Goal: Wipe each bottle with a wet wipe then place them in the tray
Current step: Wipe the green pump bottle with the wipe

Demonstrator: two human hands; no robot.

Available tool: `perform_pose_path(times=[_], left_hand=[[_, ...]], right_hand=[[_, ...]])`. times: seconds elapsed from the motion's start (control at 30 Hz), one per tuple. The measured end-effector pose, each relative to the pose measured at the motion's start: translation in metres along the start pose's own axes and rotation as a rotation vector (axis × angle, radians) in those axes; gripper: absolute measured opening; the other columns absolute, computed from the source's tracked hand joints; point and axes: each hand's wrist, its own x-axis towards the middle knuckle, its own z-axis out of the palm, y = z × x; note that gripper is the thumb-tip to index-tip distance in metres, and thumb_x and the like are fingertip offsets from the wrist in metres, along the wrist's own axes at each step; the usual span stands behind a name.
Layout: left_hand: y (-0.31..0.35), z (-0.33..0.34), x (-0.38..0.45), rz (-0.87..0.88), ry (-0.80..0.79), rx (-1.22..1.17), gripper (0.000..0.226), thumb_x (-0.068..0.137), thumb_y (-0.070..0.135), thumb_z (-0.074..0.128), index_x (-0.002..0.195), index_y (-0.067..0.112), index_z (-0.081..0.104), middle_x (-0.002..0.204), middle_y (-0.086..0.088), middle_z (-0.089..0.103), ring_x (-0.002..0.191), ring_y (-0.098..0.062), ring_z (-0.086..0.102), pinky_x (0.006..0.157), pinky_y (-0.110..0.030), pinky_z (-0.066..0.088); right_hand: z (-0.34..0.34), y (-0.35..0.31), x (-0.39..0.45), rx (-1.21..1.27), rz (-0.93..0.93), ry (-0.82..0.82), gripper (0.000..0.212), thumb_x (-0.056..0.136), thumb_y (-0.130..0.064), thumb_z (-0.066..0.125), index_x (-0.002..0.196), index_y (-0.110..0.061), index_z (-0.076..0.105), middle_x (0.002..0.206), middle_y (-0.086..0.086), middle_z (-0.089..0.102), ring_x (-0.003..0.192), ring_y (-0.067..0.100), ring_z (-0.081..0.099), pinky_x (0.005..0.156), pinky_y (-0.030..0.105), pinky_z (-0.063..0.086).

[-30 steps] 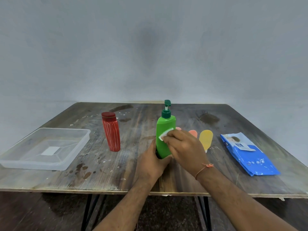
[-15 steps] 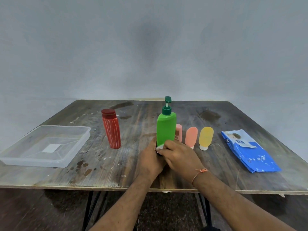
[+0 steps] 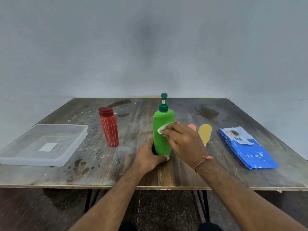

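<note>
Tipping is your main risk here: the green pump bottle stands tall on a narrow base at the centre of the frame, and a hard sideways stroke of the wet wipe high on its side could rock it if your lower grip slackens. A slick, damp surface might also let it slide through your fingers when you lift it toward the clear tray at the left edge, which holds no bottles yet. Watch your right elbow too, since the yellow bottle and the orange bottle sit just behind your wiping hand and could be knocked. Your left hand wraps the bottle's base, thumb curled across the front, bracing it on the table. Your right hand comes in from the lower right, fingers pinching the folded wipe and pressing it against the bottle's middle. Red bottle waits upright, left of centre
</note>
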Motion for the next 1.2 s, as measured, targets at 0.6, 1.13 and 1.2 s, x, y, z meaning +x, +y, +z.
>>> perform_pose_path(times=[0.6, 1.13, 1.2], left_hand=[[-0.014, -0.032, 0.02, 0.162, -0.211, 0.145, 0.079, 0.078, 0.011, 0.092, 0.136, 0.036, 0.044, 0.133, 0.016, 0.063, 0.122, 0.01, 0.059, 0.101, -0.01, 0.046], [-0.032, -0.049, 0.062, 0.176, -0.119, 0.316, 0.07, 0.08, 0.025, 0.092, 0.141, 0.02, 0.059, 0.129, 0.017, 0.066, 0.11, 0.021, 0.058, 0.096, -0.006, 0.045], [-0.031, -0.047, 0.062, 0.175, -0.122, 0.313, 0.07, 0.079, 0.028, 0.092, 0.141, 0.02, 0.06, 0.131, 0.015, 0.067, 0.113, 0.016, 0.06, 0.098, -0.008, 0.046]], right_hand=[[0.016, 0.003, -0.065, 0.408, 0.409, -0.176, 0.019, 0.092, -0.016, 0.082, 0.107, -0.026, 0.085, 0.108, -0.019, 0.073, 0.102, -0.002, 0.069, 0.09, 0.018, 0.054], [0.01, 0.015, -0.068, 0.891, 0.9, 0.157, 0.025, 0.087, 0.019, 0.071, 0.091, -0.004, 0.077, 0.09, 0.007, 0.079, 0.078, 0.016, 0.075, 0.072, 0.024, 0.059], [0.011, 0.017, -0.068, 0.931, 0.942, 0.173, 0.023, 0.089, 0.019, 0.07, 0.092, -0.003, 0.077, 0.09, 0.01, 0.08, 0.079, 0.018, 0.075, 0.073, 0.026, 0.06]])
